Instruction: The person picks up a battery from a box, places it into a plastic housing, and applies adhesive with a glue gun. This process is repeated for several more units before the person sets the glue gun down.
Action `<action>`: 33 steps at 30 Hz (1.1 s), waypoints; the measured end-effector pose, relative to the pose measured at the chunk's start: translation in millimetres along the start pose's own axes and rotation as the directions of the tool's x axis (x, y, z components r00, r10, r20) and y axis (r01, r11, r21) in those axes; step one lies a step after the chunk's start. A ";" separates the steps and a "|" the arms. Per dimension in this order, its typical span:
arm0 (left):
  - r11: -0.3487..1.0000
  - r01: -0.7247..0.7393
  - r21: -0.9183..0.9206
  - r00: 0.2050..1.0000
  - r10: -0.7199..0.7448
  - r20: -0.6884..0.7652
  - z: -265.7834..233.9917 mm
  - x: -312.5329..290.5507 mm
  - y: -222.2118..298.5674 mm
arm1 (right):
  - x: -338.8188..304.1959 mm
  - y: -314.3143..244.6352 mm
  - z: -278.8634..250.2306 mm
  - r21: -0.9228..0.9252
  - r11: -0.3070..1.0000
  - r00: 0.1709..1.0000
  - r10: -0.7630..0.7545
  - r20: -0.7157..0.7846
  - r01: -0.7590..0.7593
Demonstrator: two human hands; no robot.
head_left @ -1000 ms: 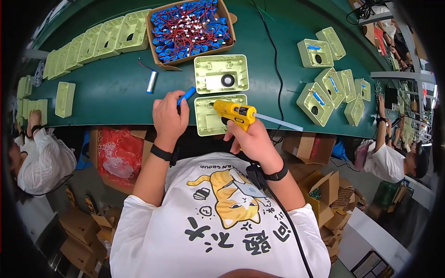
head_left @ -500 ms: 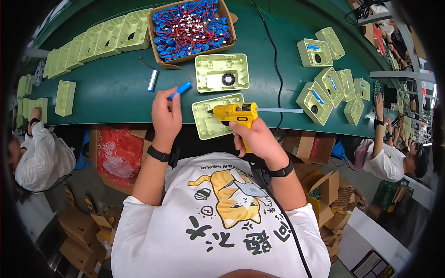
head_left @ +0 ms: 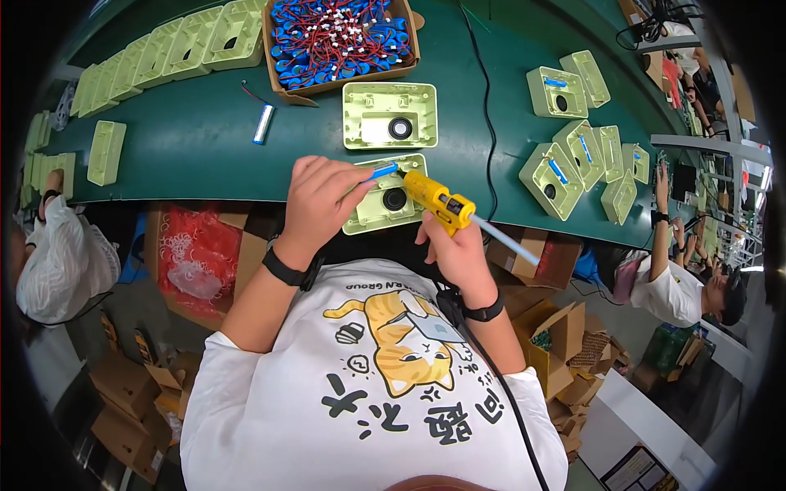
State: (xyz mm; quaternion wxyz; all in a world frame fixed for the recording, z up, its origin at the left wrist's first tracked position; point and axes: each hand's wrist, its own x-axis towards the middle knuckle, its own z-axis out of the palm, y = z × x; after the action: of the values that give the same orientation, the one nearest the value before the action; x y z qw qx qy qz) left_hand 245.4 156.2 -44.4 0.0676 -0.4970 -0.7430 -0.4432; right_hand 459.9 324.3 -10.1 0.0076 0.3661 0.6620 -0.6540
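Pinched in the fingers of my left hand [head_left: 318,199] is a blue cylindrical battery [head_left: 381,170], held over the near pale green plastic housing [head_left: 366,219]. My right hand [head_left: 457,250] is wrapped round a yellow hot glue gun [head_left: 438,200], with a translucent glue stick [head_left: 509,242] sticking out of its back. The gun's nozzle meets the battery's right end, or sits just beside it. A round black speaker [head_left: 394,199] shows inside that housing. Just beyond lies a second housing [head_left: 352,123] with another speaker in it.
An open cardboard box [head_left: 344,84] of blue batteries with red wires stands at the back. A loose battery [head_left: 263,124] lies left of it. Green housings [head_left: 187,51] line the far left; several more [head_left: 547,186] sit right, past a black cable [head_left: 490,123]. People work at both sides.
My left hand has brought the battery rightward over the near housing. The glue gun has turned, its nozzle now at the battery's end instead of pointing left over the housing.
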 end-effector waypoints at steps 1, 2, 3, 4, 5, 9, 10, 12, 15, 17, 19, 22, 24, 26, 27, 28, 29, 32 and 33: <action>1.000 0.002 0.001 1.000 -0.002 -0.001 1.0 -0.4 -0.1 | -0.7 1.0 3.2 -0.066 0.997 0.999 -0.037 -0.015 0.036; 1.000 0.014 0.000 1.000 -0.014 0.006 2.1 -1.4 -0.7 | -1.4 1.3 6.1 -0.067 0.997 0.999 -0.036 -0.013 0.036; 1.000 0.025 -0.001 1.000 -0.025 0.012 3.0 -2.4 -1.4 | -2.2 1.4 9.1 -0.184 0.973 0.988 -0.149 -0.034 0.140; 0.999 0.037 -0.001 0.999 -0.037 0.018 3.8 -2.8 -1.6 | -3.0 1.4 11.6 -0.300 0.924 0.964 -0.262 -0.041 0.238; 0.999 0.039 0.001 0.999 -0.039 0.018 3.9 -2.6 -1.5 | -3.9 1.1 13.7 -0.411 0.851 0.928 -0.371 -0.034 0.326; 0.999 0.042 -0.001 0.999 -0.042 0.025 4.3 -1.9 -0.4 | -7.7 -0.3 17.2 -0.586 0.740 0.901 -0.433 -0.037 0.331; 0.999 0.042 0.007 0.999 -0.042 0.029 3.7 -2.1 0.0 | -9.1 -1.4 18.0 -0.585 0.740 0.901 -0.433 -0.036 0.332; 0.999 0.041 0.021 0.998 -0.042 0.039 3.0 -2.5 0.5 | -12.1 -4.6 20.3 -0.646 0.710 0.917 -0.398 -0.039 0.281; 0.999 0.037 0.026 0.999 -0.038 0.036 3.6 -2.1 0.4 | -11.6 -1.4 18.1 -0.624 0.727 0.917 -0.397 -0.044 0.286; 0.999 0.034 0.029 0.999 -0.035 0.034 3.0 -1.8 0.1 | -9.9 0.6 14.9 -0.516 0.784 0.901 -0.432 -0.051 0.346; 1.000 0.023 0.014 0.999 -0.024 0.031 2.0 -1.9 -0.5 | -10.8 -1.2 11.5 -0.460 0.825 0.918 -0.394 -0.053 0.328; 1.000 0.021 0.009 0.999 -0.021 0.031 2.0 -1.0 -0.7 | -11.3 -3.0 5.4 -0.348 0.896 0.949 -0.312 -0.051 0.276; 0.999 0.025 0.024 0.999 -0.026 0.034 2.3 -0.2 -0.7 | -7.5 10.6 1.8 -0.251 0.938 0.965 -0.257 -0.048 0.237; 0.999 0.024 0.027 0.999 -0.025 0.039 2.3 0.4 -0.4 | -6.3 10.2 0.7 -0.199 0.956 0.972 -0.231 -0.044 0.218; 0.999 0.022 0.030 0.999 -0.024 0.043 2.3 1.0 -0.3 | -6.6 8.7 -0.7 -0.144 0.978 0.985 -0.162 -0.051 0.153; 0.999 0.021 0.033 0.999 -0.022 0.047 2.5 1.6 0.0 | -6.8 4.8 -1.6 -0.088 0.992 0.994 -0.092 -0.055 0.087; 0.999 0.018 0.034 0.999 -0.020 0.048 2.7 1.9 0.2 | -6.5 3.1 -2.7 -0.032 0.999 0.998 -0.023 -0.054 0.021; 0.999 0.021 0.040 0.998 -0.023 0.063 2.8 0.7 -0.1 | -3.0 4.7 -8.9 -0.042 0.999 1.000 -0.015 -0.017 0.015; 0.999 0.019 0.039 0.998 -0.021 0.063 2.6 1.1 0.0 | -2.4 5.0 -10.1 -0.047 0.999 1.000 -0.012 0.002 0.012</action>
State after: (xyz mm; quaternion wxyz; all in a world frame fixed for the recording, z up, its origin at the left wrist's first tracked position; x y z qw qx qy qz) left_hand 245.7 158.9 -45.3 0.0491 -0.5019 -0.7582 -0.4133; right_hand 468.8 331.3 -11.7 0.0125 0.3613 0.6794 -0.6385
